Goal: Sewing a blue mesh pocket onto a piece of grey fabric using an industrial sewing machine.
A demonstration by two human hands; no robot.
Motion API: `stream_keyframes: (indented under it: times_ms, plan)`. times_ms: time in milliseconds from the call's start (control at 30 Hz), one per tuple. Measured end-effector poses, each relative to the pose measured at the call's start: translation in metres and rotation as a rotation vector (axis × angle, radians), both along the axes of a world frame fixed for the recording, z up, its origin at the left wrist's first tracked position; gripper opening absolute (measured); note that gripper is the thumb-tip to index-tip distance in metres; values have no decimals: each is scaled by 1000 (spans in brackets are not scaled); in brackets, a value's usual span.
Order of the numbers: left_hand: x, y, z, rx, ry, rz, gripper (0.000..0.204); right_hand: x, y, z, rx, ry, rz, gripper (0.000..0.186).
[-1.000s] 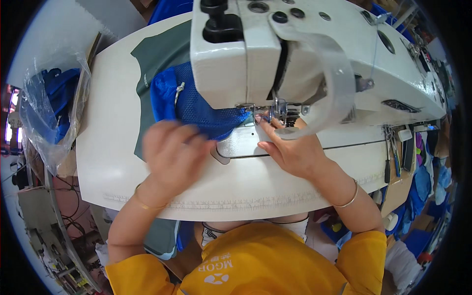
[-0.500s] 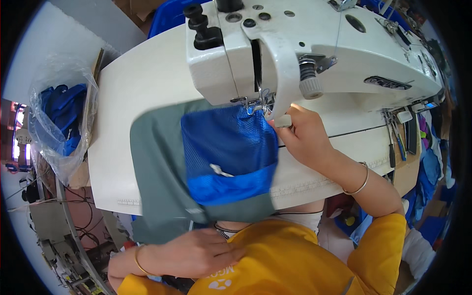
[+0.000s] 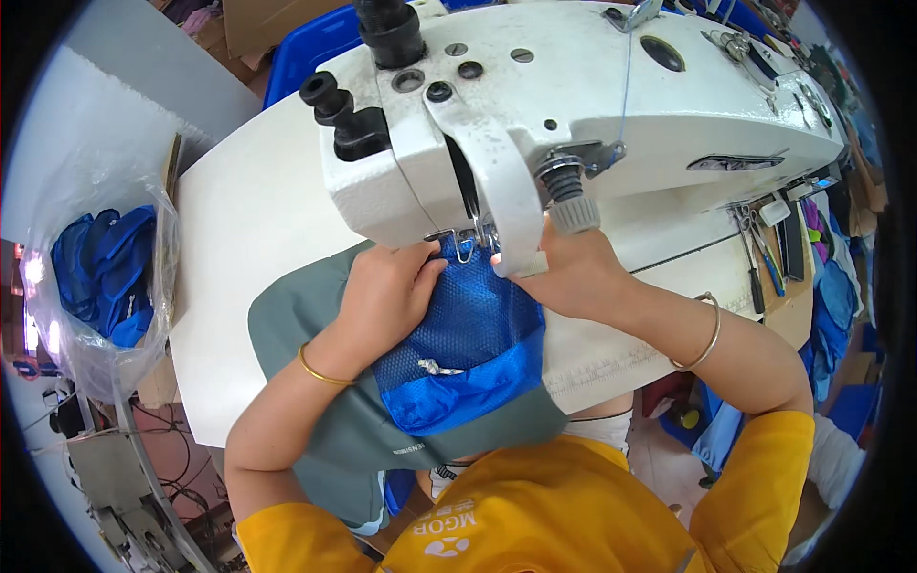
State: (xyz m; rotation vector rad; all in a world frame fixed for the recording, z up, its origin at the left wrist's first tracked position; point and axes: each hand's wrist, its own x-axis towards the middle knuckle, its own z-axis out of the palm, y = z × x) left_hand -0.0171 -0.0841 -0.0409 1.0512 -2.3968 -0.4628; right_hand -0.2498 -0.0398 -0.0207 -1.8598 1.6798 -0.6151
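A blue mesh pocket [image 3: 485,320] lies on a grey-green fabric panel [image 3: 298,310], its upper edge under the presser foot [image 3: 465,250] of a white sewing machine [image 3: 573,76]. A knotted white cord [image 3: 437,368] rests on the pocket above its solid blue band. My left hand [image 3: 390,294] is closed at the pocket's upper left corner, thumb and fingers pinching the cloth close to the foot. On the other side, my right hand [image 3: 578,272] grips the pocket's upper right edge. The machine's white lever and tension knob hide part of its fingers.
A clear plastic bag [image 3: 105,286] of blue pieces hangs at the table's left edge. Scissors and a screwdriver [image 3: 755,289] lie at the right. A printed ruler strip [image 3: 602,368] runs along the table's [image 3: 229,220] front. A blue bin [image 3: 310,48] stands behind.
My left hand has risen from near my lap to the pocket beside the presser foot and closed on it. My right hand stays at the pocket's right edge.
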Motion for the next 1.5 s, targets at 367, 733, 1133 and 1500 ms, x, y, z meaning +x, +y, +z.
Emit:
stream_keyframes:
  times_ms: [367, 733, 1133, 1500]
  plan:
    - [-1, -5, 14, 203, 59, 69, 16, 21, 10, 13, 772, -898, -300, 7]
    - [-12, 0, -10, -312, -20, -2, 11, 30, 18, -9, 491, -815, -305, 18]
    - [-10, -3, -16, 136, 293, 153, 14, 30, 11, 21, 304, -371, -241, 21]
    - [-4, -3, -20, 156, 219, 192, 11, 51, 14, 24, 698, -1056, -520, 9]
